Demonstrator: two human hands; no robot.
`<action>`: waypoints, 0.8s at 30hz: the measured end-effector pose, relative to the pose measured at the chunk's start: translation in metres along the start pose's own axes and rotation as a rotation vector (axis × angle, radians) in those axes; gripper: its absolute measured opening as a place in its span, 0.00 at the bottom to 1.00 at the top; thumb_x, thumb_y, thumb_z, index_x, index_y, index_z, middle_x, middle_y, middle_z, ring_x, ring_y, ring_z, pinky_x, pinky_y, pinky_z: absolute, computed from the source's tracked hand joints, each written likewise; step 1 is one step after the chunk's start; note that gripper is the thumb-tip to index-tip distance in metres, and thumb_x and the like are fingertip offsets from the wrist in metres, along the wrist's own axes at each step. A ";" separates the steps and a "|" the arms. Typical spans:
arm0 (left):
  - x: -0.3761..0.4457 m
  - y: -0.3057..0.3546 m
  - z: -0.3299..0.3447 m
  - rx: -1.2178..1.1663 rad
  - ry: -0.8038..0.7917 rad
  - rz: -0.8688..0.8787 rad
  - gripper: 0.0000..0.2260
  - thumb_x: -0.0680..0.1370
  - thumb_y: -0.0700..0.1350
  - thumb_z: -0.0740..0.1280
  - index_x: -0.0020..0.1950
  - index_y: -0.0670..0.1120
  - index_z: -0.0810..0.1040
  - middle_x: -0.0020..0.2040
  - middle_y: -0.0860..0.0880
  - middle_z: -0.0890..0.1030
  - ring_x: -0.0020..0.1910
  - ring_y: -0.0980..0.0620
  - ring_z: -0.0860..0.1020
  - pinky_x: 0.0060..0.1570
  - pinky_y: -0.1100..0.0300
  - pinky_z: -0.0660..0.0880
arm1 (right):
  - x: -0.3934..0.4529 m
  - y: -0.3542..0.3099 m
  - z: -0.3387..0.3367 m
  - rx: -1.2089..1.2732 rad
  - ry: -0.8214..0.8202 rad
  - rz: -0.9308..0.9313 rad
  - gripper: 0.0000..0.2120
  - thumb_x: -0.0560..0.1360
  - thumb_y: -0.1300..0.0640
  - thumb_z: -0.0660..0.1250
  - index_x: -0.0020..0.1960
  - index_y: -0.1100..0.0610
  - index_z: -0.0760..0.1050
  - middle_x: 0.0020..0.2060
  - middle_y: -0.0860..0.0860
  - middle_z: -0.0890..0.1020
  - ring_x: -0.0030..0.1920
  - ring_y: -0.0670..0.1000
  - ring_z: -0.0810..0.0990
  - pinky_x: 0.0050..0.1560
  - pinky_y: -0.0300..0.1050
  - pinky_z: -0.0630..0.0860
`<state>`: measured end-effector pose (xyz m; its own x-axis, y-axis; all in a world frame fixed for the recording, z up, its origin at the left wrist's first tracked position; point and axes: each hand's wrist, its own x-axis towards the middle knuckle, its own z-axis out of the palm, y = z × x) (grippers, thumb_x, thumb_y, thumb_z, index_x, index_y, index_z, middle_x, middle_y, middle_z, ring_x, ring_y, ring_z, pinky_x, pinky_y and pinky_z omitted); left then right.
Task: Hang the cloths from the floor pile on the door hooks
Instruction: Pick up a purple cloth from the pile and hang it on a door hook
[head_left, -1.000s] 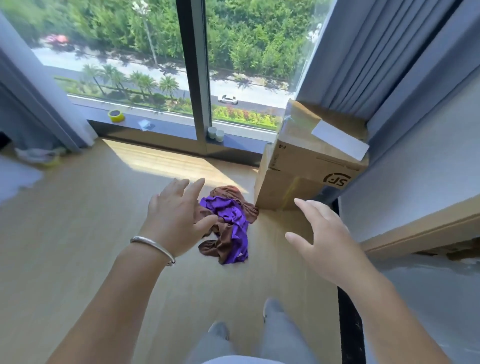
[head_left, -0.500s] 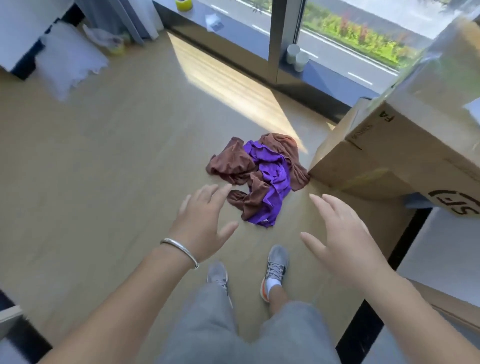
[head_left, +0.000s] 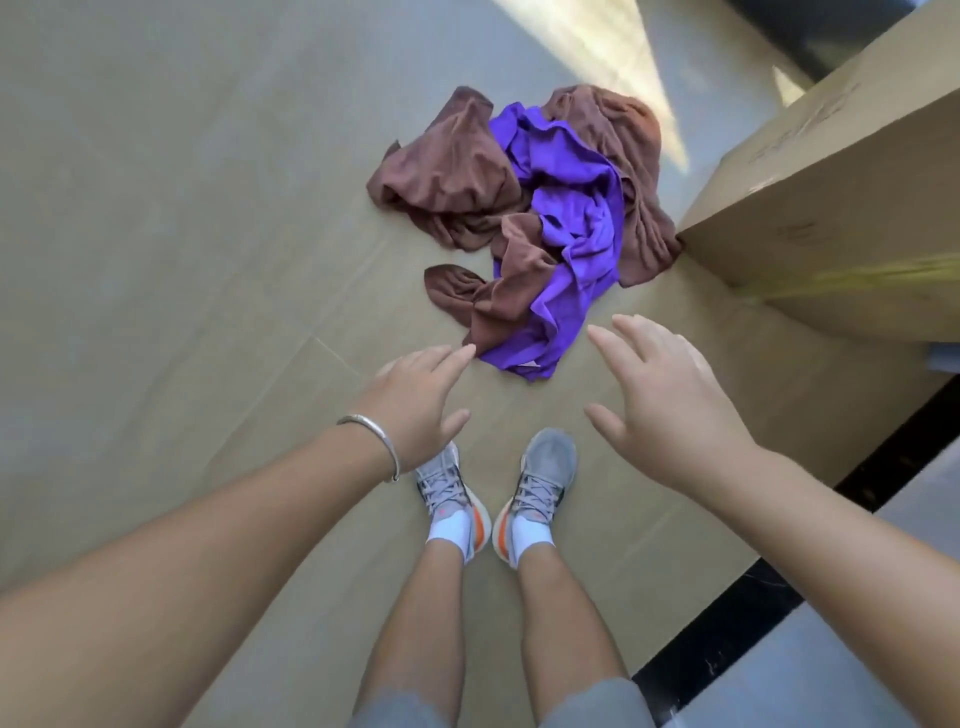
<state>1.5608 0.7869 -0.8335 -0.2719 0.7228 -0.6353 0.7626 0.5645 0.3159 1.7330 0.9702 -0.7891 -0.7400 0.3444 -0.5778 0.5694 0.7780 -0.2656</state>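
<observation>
— Your hands?
— My left hand and right hand hover spread, holding nothing, mid-frame.
— The cloths?
— The pile lies upper centre; the box runs off the right edge.

hands lowered nearer cloth pile.

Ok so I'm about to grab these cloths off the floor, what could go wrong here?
The brown cloths and the purple cloth are tangled, so lifting one may drag the others along. One brown fold lies against the cardboard box and might catch there. Both the left hand and right hand are open and hold nothing, so a loose grip could drop trailing ends near your shoes.
</observation>
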 end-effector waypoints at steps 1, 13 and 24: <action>0.015 -0.007 0.018 -0.001 -0.008 0.004 0.31 0.78 0.54 0.63 0.78 0.50 0.54 0.75 0.48 0.63 0.72 0.50 0.62 0.68 0.57 0.58 | 0.016 0.004 0.016 -0.019 -0.013 -0.012 0.35 0.74 0.47 0.68 0.76 0.53 0.58 0.74 0.55 0.61 0.75 0.55 0.57 0.73 0.57 0.56; 0.163 -0.073 0.210 -0.142 -0.077 -0.035 0.31 0.79 0.53 0.61 0.78 0.48 0.53 0.76 0.50 0.62 0.72 0.48 0.64 0.66 0.52 0.67 | 0.181 0.032 0.206 -0.295 -0.128 -0.250 0.29 0.74 0.52 0.64 0.72 0.56 0.62 0.69 0.55 0.67 0.70 0.55 0.63 0.70 0.51 0.58; 0.224 -0.093 0.279 -0.189 -0.014 0.033 0.30 0.78 0.52 0.63 0.77 0.45 0.55 0.73 0.49 0.65 0.70 0.47 0.66 0.62 0.51 0.69 | 0.243 0.048 0.300 -0.427 -0.165 -0.277 0.11 0.75 0.57 0.59 0.58 0.53 0.69 0.54 0.52 0.77 0.57 0.56 0.74 0.60 0.49 0.65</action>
<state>1.5929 0.7853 -1.2013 -0.2393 0.7375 -0.6316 0.6470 0.6061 0.4626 1.6881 0.9332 -1.1737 -0.7562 0.0349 -0.6534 0.1386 0.9845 -0.1079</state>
